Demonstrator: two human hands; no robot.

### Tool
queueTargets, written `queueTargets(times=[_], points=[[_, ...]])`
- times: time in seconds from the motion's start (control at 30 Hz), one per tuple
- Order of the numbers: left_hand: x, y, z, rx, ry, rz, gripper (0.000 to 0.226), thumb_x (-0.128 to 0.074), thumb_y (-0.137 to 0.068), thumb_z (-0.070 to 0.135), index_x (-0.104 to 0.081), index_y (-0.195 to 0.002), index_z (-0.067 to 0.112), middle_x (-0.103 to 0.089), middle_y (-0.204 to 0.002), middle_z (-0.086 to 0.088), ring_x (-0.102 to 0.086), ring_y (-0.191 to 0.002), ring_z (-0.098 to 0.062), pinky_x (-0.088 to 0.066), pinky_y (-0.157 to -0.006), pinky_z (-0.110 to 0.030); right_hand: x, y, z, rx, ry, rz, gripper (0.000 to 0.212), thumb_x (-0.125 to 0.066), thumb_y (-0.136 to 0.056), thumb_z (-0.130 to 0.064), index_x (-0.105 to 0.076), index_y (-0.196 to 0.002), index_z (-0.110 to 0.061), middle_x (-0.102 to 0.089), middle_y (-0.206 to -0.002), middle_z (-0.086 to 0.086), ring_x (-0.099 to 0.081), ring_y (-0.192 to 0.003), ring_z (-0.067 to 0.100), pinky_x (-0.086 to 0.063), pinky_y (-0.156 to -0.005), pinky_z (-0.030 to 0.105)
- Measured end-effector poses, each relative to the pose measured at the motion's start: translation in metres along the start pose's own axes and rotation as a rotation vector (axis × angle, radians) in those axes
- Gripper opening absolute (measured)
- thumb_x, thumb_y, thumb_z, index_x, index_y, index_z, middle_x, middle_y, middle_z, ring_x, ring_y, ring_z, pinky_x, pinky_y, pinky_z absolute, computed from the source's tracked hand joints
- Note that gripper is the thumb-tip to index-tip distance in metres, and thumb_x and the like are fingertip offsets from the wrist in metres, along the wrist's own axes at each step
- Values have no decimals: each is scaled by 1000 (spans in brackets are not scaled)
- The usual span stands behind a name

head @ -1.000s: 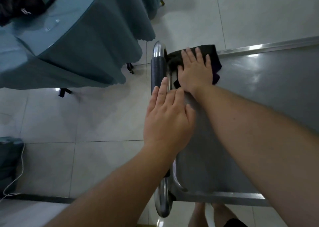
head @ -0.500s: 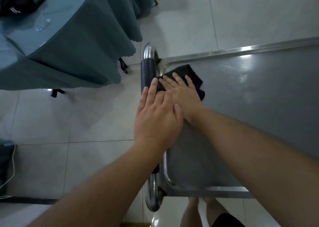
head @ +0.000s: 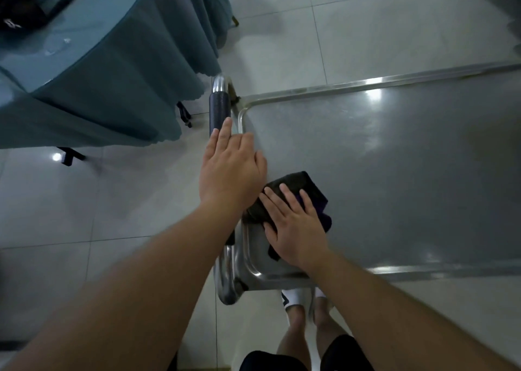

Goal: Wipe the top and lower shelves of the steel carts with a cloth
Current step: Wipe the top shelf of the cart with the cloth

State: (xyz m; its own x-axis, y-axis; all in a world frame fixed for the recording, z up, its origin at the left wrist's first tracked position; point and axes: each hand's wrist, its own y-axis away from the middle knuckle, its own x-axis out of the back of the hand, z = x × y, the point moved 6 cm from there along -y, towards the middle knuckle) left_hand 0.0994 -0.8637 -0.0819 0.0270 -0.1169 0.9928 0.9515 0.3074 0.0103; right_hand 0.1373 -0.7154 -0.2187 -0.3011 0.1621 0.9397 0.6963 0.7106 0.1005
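Feet: 2 feet in white slippers (head: pixel 293 297) stand on the tiled floor (head: pixel 112 207) just below the near rim of the steel cart, partly hidden by the right forearm.
Steel cart: its top shelf (head: pixel 394 178) fills the right half of the view, a grey steel sheet with a raised rounded rim and bright light glints along the far edge.
Right hand: the right hand (head: pixel 296 226) lies flat near the cart's near-left corner, fingers spread and straight, palm pressing down on the cloth.
Cloth: the dark cloth (head: pixel 298 184) sits on the top shelf under the right hand, close to the cart's left rim; a purple fold shows at its right side.
Left hand: the left hand (head: pixel 231 170) is just left of the cloth, over the cart's left rim, fingers straight and close together, resting on the handle; it grips nothing that can be seen.
Handle: the cart handle (head: pixel 218 108), a chrome tube with a dark foam sleeve, runs along the cart's left end, from beside the feet to beyond the left fingertips.
Bench: a round bench under a teal tablecloth (head: pixel 112 82) stands left of and beyond the cart's far-left corner, well apart from both hands.
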Motion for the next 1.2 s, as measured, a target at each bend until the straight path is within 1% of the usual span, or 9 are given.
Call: queueTargets(times=[0.13,0.2,0.3,0.43,0.53,0.67,0.8,1.03,1.2], points=[[3,3,0,5,55,1,53,-29,-111,40,-47,-153,14,-41,-165,-9,-15,-162,-23,1,-131,-39,-2,36,0,-13,0,36,65,-42,-105,-51,-28,-164,-30,-30,-170,-10,-23,-159,22,-16,-128,55],[7,5,3,-21,43,9,48,-33,-111,36,-50,-151,15,-51,-157,-7,-30,-157,-24,-8,-131,-40,-3,51,5,-4,7,50,64,-43,-105,-51,-29,-164,-29,-31,-170,-9,-23,-158,22,-17,-127,54],[10,10,14,-152,-75,-12,44,-36,-111,30,-52,-149,15,-62,-144,-6,-50,-140,-26,-28,-121,-43,-1,68,17,-7,7,56,63,-42,-106,-51,-30,-164,-30,-30,-170,-11,-22,-159,21,-17,-128,54],[2,12,24,-287,-262,-135,51,-31,-113,33,-36,-160,14,-55,-152,-8,-48,-142,-28,-37,-116,-45,7,83,43,-51,16,101,62,-43,-106,-50,-33,-164,-30,-33,-168,-11,-25,-158,20,-21,-126,54],[-8,15,27,-263,-287,-195,58,-27,-112,38,-25,-165,15,-45,-160,-7,-40,-148,-27,-34,-119,-46,14,94,67,-117,20,115,62,-41,-106,-50,-32,-164,-30,-34,-168,-10,-23,-159,20,-20,-127,54],[-31,32,48,-157,-110,-269,62,-28,-111,46,-20,-167,22,-35,-168,-5,-32,-154,-25,-28,-123,-48,23,105,96,-183,30,105,62,-43,-105,-50,-35,-163,-29,-34,-168,-10,-25,-158,20,-22,-126,55],[-58,58,79,-74,59,-323,62,-29,-110,48,-20,-167,24,-31,-170,-4,-29,-157,-24,-25,-124,-49,30,117,124,-222,40,103,62,-40,-106,-51,-31,-164,-30,-30,-170,-11,-21,-159,20,-18,-128,54],[-93,81,133,-16,154,-366,62,-33,-109,47,-26,-166,22,-30,-171,-5,-27,-157,-24,-26,-126,-44,51,147,202,-325,50,113,62,-37,-107,-51,-29,-165,-29,-28,-171,-11,-16,-160,18,-14,-129,52],[-113,88,183,24,189,-370,64,-32,-110,48,-20,-168,24,-19,-175,-1,-13,-162,-20,-13,-129,-40,70,167,265,-365,37,96,63,-35,-106,-51,-28,-165,-30,-30,-170,-10,-16,-160,18,-13,-129,51]])
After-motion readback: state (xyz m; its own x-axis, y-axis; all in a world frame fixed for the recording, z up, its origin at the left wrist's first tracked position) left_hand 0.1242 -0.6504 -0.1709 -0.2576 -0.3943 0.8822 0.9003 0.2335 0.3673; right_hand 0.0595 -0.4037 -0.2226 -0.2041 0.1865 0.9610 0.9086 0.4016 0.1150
